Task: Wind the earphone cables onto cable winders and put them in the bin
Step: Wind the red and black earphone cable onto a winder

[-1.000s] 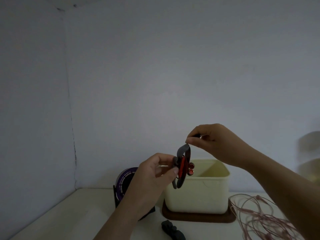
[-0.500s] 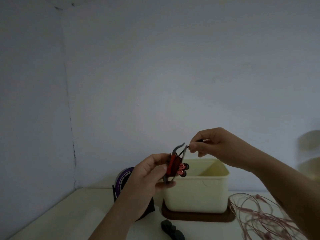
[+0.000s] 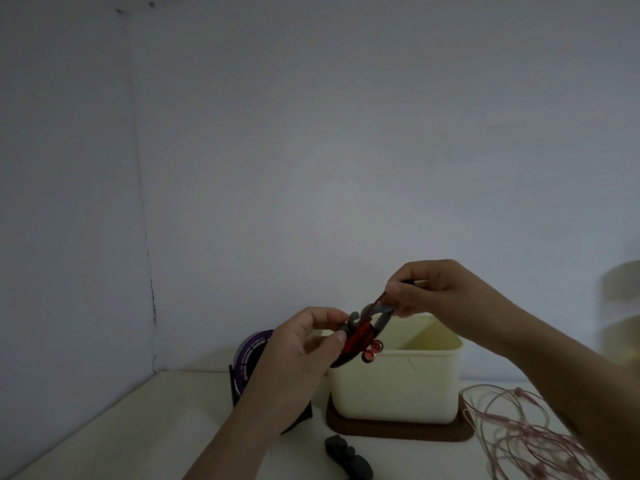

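Left grip tight on winder, right grip tight on cable plug, above bin

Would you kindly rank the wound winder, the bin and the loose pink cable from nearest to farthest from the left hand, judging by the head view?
1. Wound winder: pinched in the left hand itself.
2. Bin: just right of the hand, behind it.
3. Pink cable: lying loose, farthest right.
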Motion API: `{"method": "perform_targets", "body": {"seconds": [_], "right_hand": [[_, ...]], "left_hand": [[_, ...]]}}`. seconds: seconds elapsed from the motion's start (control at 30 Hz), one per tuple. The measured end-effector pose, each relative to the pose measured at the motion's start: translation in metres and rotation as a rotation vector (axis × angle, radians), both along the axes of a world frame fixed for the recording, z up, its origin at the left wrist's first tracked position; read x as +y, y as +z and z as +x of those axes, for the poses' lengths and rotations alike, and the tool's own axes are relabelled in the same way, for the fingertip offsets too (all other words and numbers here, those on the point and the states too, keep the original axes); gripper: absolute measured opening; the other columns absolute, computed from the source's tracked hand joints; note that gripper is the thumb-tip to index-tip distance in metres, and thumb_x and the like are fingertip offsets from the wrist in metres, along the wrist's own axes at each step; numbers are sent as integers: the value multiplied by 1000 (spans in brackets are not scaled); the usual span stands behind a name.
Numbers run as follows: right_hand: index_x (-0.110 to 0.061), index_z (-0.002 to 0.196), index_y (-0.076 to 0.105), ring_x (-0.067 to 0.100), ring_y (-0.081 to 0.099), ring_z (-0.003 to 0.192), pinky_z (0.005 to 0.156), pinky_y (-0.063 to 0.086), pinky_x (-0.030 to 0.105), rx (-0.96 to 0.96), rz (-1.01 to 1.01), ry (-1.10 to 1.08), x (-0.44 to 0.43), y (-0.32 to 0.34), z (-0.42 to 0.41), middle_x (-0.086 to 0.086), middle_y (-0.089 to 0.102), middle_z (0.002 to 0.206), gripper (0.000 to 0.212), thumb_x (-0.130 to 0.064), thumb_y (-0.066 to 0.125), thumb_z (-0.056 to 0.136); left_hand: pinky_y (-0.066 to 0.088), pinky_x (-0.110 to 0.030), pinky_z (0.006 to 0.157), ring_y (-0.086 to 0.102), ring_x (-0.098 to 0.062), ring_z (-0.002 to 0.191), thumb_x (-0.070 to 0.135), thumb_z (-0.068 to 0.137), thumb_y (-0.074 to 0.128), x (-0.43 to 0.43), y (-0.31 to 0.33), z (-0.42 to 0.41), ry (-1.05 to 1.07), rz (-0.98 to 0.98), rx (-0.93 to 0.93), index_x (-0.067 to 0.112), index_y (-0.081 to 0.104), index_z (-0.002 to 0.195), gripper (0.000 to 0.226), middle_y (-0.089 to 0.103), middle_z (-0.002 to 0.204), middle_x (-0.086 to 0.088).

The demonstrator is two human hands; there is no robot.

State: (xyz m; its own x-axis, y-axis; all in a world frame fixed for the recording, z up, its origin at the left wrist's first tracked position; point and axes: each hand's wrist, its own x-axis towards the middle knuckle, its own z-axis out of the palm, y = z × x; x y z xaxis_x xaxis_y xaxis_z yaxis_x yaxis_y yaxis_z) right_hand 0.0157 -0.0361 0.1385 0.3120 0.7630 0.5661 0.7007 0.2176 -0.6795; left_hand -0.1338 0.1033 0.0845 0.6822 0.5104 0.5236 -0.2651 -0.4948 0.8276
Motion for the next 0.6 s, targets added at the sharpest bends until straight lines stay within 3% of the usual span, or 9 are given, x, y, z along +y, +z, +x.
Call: {"method": "perform_targets", "body": {"seconds": [0.17, 0.43, 0.6], "right_hand": [[-9, 87, 71, 9, 69, 80, 74, 53, 20, 22, 66, -26, 1, -3, 0, -1, 74, 83, 16, -18, 59, 90], [-9, 87, 71, 16, 69, 84, 80, 52, 29, 99, -4, -2, 1, -6, 8, 3, 73, 84, 17, -20, 58, 90], [-15, 84, 71, 10, 68, 80, 73, 53, 20, -60, -201, -2, 3, 2, 0, -1, 73, 82, 14, -23, 61, 89]], "left_hand": [[53, -15, 66, 67, 2, 73, 8, 90, 60, 0, 0, 0, 69, 25, -25, 26, 66, 95, 20, 71, 83, 22], [49, -10, 70, 70, -2, 81, 7, 92, 58, -4, 2, -6, 7, 49, -58, 26, 66, 97, 21, 74, 82, 16], [50, -14, 78, 69, -5, 91, 6, 92, 58, -9, 2, -6, -127, 149, 46, 27, 67, 99, 24, 75, 94, 6]]}}
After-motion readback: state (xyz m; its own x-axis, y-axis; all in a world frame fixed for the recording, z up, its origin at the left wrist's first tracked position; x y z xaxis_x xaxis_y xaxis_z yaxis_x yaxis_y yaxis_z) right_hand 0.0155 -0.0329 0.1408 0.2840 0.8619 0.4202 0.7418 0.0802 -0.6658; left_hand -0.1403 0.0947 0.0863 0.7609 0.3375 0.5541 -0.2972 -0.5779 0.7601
